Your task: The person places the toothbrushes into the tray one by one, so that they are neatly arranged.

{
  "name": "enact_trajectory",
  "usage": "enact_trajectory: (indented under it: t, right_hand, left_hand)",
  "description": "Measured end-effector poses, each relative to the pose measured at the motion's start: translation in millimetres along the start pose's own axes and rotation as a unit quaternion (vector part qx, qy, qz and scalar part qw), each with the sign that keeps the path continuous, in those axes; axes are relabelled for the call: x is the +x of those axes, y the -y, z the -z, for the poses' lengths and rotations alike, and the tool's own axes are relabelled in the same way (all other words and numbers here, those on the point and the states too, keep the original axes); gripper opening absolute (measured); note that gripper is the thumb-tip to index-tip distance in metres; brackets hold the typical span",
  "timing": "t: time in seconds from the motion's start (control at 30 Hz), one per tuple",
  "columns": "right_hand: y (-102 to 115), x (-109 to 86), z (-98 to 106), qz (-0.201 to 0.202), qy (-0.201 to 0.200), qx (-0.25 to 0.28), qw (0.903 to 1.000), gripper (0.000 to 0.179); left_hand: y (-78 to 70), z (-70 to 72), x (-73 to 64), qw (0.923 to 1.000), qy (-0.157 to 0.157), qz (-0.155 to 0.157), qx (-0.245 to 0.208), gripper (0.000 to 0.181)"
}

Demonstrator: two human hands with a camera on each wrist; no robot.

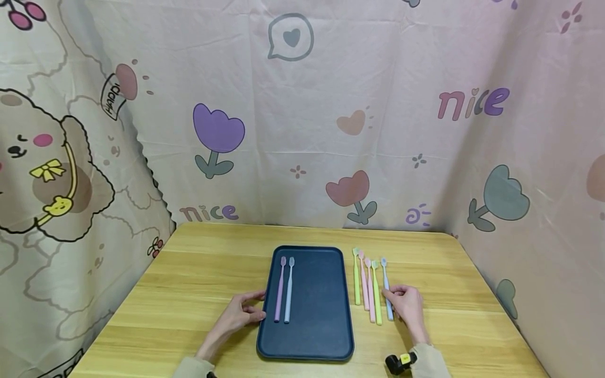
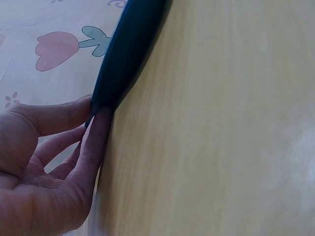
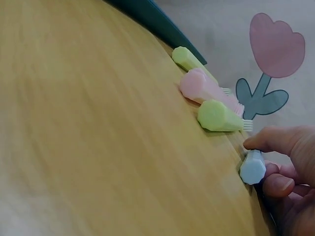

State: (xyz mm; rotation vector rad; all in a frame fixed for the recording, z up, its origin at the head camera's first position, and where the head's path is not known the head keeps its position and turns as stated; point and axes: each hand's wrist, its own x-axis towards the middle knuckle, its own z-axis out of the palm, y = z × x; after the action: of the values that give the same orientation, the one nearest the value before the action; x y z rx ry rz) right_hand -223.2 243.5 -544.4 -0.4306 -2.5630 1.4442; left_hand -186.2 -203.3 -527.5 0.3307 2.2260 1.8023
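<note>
A dark blue rectangular tray (image 1: 321, 304) lies on the table, bearing a purple toothbrush (image 1: 279, 294) and a light blue toothbrush (image 1: 289, 294) side by side near its left edge. My left hand (image 1: 240, 313) pinches the tray's left rim between thumb and fingers, as the left wrist view shows up close. To the right of the tray, my right hand (image 1: 408, 305) holds a blue toothbrush (image 1: 385, 275) by its handle, thumb and fingertips on either side. In the right wrist view the octagonal handle end (image 3: 253, 169) shows close over the wood.
Left of the held brush lie several more toothbrushes in a row: a green one (image 1: 356, 283), two pink ones (image 1: 364, 286) and another green one (image 1: 377, 299). The wooden table (image 1: 189, 273) backs onto a printed curtain (image 1: 293, 105), with more curtain on both sides.
</note>
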Motion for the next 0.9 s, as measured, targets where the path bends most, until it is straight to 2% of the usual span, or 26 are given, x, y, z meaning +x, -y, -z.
enact_trajectory:
  t: [0.67,0.9]
  right_hand:
    - [-3.5,-0.5,1.9,0.013,-0.013,-0.003,0.9998,0.02]
    - [-3.9,-1.1,3.9,-0.011,0.007,0.024,0.9996,0.024]
  left_hand:
    - [-0.5,-0.2,-0.7,1.0,0.0,0.002,-0.003,0.068]
    - [-1.7,-0.3,-0.9,1.0,-0.002,0.004,0.002,0.067]
